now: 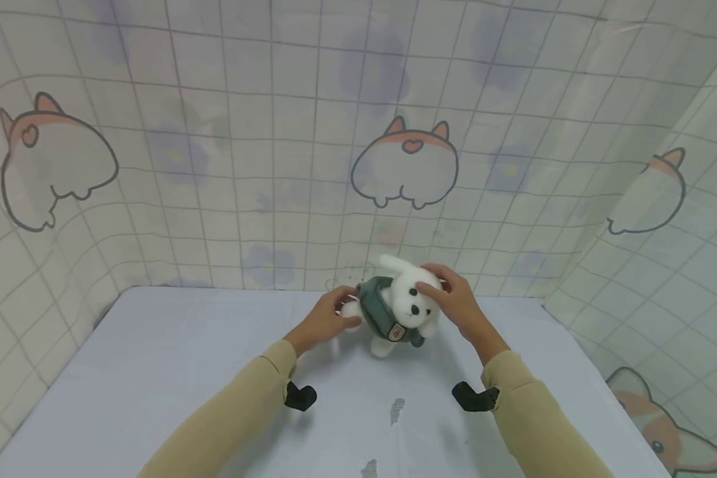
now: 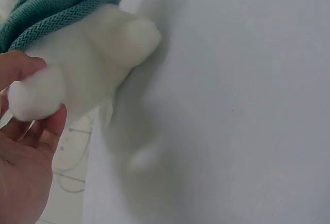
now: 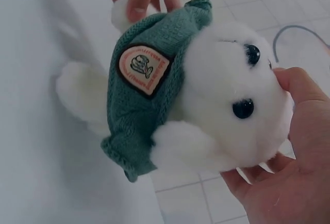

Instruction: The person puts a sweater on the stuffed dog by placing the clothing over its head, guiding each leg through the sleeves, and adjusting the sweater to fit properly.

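A white plush dog (image 1: pixel 401 299) in a green knitted sweater (image 3: pixel 139 100) is tilted sideways at the back of the table. My left hand (image 1: pixel 322 321) pinches one of its round white feet (image 2: pixel 37 96) between thumb and fingers. Around the top and side of its head, my right hand (image 1: pixel 463 307) curls, with the thumb close to one eye in the right wrist view. The other leg (image 2: pixel 135 39) hangs down near the tabletop; whether it touches cannot be told. A pink-and-black patch (image 3: pixel 144 68) shows on the sweater's front.
The plush dog is over the far edge area of a white table (image 1: pixel 215 345), close to a gridded curtain (image 1: pixel 263 166) printed with cartoon dogs. Grey worn marks (image 1: pixel 397 410) lie on the near part of the tabletop. Side curtains (image 1: pixel 681 279) flank the table.
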The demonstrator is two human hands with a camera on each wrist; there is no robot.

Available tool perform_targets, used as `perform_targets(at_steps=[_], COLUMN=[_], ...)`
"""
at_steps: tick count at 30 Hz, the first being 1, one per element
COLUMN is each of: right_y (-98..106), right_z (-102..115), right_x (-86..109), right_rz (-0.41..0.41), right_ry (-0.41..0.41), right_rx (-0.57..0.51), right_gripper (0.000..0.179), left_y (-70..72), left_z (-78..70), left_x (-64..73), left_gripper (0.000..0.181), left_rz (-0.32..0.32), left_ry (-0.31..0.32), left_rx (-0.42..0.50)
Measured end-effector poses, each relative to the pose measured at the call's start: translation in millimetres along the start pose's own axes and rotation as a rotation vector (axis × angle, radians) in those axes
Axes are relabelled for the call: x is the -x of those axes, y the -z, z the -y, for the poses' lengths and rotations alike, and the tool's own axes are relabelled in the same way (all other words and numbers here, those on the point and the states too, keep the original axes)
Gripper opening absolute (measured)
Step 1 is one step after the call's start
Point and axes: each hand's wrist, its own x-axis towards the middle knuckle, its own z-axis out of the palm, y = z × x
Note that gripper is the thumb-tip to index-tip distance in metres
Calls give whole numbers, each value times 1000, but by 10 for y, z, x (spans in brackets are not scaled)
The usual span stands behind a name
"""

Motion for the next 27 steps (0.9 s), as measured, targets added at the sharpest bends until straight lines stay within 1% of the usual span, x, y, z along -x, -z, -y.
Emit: perform_targets(at_steps=[8, 13, 16, 18, 20, 24, 26, 27], right_y=[-47, -40, -44, -66, -98, -181, -215, -229], right_z=[-96, -165, -223, -283, -372, -563, -623, -643], right_x=[49, 72, 89, 109, 139, 230, 268, 278], right_rz=[-12, -6, 11, 34, 73, 198, 236, 242], right_ry=[-59, -85, -99, -104, -108, -134, -146, -146], right_rx=[-25, -19, -8, -4, 13, 61, 71, 72], right_gripper=[56, 55, 55, 54, 51, 46, 45, 45], left_y=[121, 182, 223, 247, 261, 275, 278, 281], left_z=[-90, -126, -131, -135, -145, -162, -159, -156], left_x=[22, 24, 28, 38, 50, 85, 98, 101], left_gripper=[42, 35, 33, 31, 31, 33, 34, 34], left_rz=[-10, -8, -12, -17, -17, 12, 26, 28], left_ry=[32, 34, 33, 31, 27, 41, 52, 54], left_rx=[9, 11, 20, 22, 10, -25, -37, -42])
